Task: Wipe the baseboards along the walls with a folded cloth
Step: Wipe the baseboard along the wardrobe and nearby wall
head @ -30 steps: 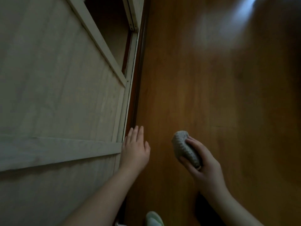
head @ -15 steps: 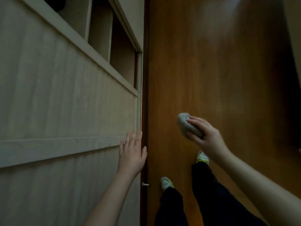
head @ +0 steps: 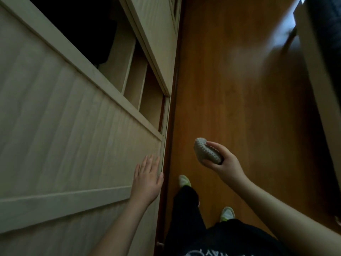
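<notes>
My right hand (head: 224,164) grips a folded grey knitted cloth (head: 205,150) in the air above the wooden floor (head: 239,108), away from the wall. My left hand (head: 147,179) lies flat with straight fingers against the pale panelled cabinet door (head: 73,135), close to its right edge. A dark brown strip (head: 170,145) runs along the foot of the cabinet where it meets the floor; the light is too dim to tell its detail.
An open cabinet section with shelf dividers (head: 136,80) lies ahead on the left. My legs in dark trousers and light shoes (head: 184,181) stand on the floor below. A pale piece of furniture (head: 317,80) borders the floor on the right.
The view rose from a low crouch, so my legs and shoes came into sight. My right hand lifted with the cloth. My left hand stayed flat on the cabinet door.
</notes>
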`<state>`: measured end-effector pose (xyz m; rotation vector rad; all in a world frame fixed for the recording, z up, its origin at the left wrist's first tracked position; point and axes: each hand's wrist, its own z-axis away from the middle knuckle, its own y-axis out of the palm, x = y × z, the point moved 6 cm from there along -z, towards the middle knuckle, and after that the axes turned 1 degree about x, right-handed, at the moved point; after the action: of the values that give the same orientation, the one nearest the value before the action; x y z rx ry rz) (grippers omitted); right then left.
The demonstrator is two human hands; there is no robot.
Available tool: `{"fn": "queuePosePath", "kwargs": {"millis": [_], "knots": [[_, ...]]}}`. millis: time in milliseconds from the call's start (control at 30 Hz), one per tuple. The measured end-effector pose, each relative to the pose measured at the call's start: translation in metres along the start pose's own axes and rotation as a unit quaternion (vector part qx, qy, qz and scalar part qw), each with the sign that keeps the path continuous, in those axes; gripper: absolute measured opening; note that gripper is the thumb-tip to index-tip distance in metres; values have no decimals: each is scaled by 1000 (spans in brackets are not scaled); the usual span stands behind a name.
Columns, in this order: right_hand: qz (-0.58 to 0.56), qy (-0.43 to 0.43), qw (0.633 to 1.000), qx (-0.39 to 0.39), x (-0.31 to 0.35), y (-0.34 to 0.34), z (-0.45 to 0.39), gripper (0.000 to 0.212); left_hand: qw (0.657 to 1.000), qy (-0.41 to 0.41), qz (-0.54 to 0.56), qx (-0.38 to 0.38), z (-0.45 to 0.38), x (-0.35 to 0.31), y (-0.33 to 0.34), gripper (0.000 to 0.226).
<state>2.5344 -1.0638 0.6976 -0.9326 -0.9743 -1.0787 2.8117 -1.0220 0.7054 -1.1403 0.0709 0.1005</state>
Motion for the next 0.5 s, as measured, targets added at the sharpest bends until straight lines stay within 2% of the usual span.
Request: {"fn": "queuePosePath", "kwargs": {"millis": [100, 300, 500], "knots": [[29, -7, 1000, 4, 17, 13, -39, 64, 1000, 16, 11, 8, -42, 10, -6, 60], [79, -18, 996, -43, 39, 19, -120, 61, 998, 27, 23, 54, -136, 27, -2, 60], [51, -26, 995, -84, 50, 3, -169, 59, 995, 49, 11, 82, -210, 31, -18, 58]]}}
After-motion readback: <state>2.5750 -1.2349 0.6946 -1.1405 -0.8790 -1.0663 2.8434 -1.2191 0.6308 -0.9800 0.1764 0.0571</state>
